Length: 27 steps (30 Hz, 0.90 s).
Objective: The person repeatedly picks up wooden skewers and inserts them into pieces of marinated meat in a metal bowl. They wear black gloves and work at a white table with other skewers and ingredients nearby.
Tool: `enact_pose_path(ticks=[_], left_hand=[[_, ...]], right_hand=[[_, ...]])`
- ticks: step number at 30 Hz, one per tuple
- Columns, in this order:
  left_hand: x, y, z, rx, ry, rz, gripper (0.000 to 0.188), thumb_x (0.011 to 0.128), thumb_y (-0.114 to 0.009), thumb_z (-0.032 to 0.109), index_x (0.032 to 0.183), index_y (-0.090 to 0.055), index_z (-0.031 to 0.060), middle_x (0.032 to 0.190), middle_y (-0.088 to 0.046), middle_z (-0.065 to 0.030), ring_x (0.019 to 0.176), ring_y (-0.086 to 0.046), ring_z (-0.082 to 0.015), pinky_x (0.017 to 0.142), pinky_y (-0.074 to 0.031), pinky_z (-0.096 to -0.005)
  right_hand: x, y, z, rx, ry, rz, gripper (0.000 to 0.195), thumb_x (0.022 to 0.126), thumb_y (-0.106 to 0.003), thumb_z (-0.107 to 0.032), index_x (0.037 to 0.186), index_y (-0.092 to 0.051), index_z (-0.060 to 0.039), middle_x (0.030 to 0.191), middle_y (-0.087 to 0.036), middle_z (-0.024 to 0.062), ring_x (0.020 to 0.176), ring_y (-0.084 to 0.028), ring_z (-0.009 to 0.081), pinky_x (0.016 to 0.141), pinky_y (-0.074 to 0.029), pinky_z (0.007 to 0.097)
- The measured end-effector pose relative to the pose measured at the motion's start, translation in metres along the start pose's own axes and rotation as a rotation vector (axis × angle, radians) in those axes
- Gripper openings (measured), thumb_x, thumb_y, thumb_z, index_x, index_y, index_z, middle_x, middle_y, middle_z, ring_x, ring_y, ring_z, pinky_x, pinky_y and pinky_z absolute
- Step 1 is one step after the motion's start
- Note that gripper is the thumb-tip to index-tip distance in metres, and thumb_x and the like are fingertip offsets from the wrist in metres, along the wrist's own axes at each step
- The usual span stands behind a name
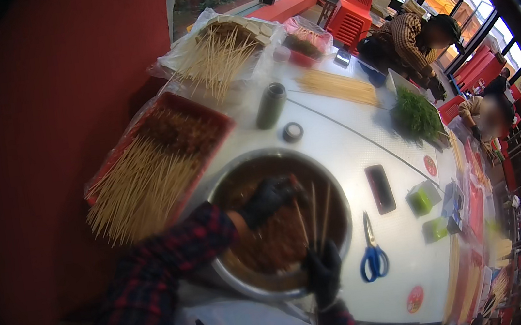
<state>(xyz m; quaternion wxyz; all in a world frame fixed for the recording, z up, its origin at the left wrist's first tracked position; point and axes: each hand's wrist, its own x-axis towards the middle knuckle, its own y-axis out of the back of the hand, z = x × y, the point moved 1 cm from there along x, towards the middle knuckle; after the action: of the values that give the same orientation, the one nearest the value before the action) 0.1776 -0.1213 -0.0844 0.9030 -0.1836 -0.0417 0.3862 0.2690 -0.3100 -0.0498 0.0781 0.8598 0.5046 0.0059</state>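
A large round steel bowl stands before me, with dark reddish-brown meat pieces in brown liquid. My left hand, in a black glove, is over the bowl and pinches a small reddish meat piece at the tip of one skewer. At the bowl's near right rim, my right hand, also gloved in black, grips three thin wooden skewers. They fan out with their tips up over the bowl. The other two skewers look bare.
Left of the bowl, a red tray holds many loaded skewers. Blue-handled scissors and a phone lie to the right. A green flask, bare skewers and leafy greens are farther off. Two people work beyond.
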Motion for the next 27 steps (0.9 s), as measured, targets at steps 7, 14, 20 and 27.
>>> enact_pose_path(ticks=[7,14,20,27], left_hand=[[-0.004,-0.005,0.002,0.026,-0.029,0.002,0.020,0.088,-0.055,0.021,0.099,-0.059,0.0049,0.090,-0.061,-0.0010,0.082,-0.058,-0.0094,0.073,-0.047,-0.0251],[0.004,0.005,-0.017,-0.230,0.023,-0.125,0.022,0.090,-0.050,0.020,0.104,-0.055,0.0041,0.097,-0.060,-0.0058,0.088,-0.058,-0.0150,0.082,-0.048,-0.0294],[0.004,0.015,-0.011,-0.403,0.043,-0.134,0.026,0.093,-0.041,0.023,0.108,-0.053,0.0053,0.103,-0.058,-0.0068,0.095,-0.056,-0.0169,0.083,-0.048,-0.0308],[-0.002,0.004,0.008,-0.331,0.079,-0.063,0.018,0.090,-0.050,0.017,0.104,-0.055,0.0073,0.097,-0.058,-0.0037,0.090,-0.057,-0.0144,0.079,-0.048,-0.0290]], right_hand=[[-0.001,-0.005,-0.001,-0.014,0.011,0.014,0.008,0.083,-0.048,0.003,0.089,-0.051,-0.0024,0.066,-0.051,0.0029,0.059,-0.050,0.0107,0.053,-0.041,0.0245],[0.003,-0.005,-0.006,0.032,0.005,-0.008,0.009,0.084,-0.048,0.003,0.090,-0.051,-0.0030,0.066,-0.050,0.0023,0.060,-0.049,0.0106,0.054,-0.040,0.0239],[0.003,-0.004,-0.002,0.036,0.019,-0.018,0.010,0.084,-0.047,0.003,0.090,-0.051,-0.0027,0.067,-0.051,0.0022,0.059,-0.049,0.0105,0.054,-0.040,0.0237],[0.002,-0.003,-0.003,0.034,0.016,-0.021,0.010,0.084,-0.047,0.004,0.090,-0.051,-0.0027,0.067,-0.051,0.0020,0.060,-0.049,0.0103,0.054,-0.040,0.0234]])
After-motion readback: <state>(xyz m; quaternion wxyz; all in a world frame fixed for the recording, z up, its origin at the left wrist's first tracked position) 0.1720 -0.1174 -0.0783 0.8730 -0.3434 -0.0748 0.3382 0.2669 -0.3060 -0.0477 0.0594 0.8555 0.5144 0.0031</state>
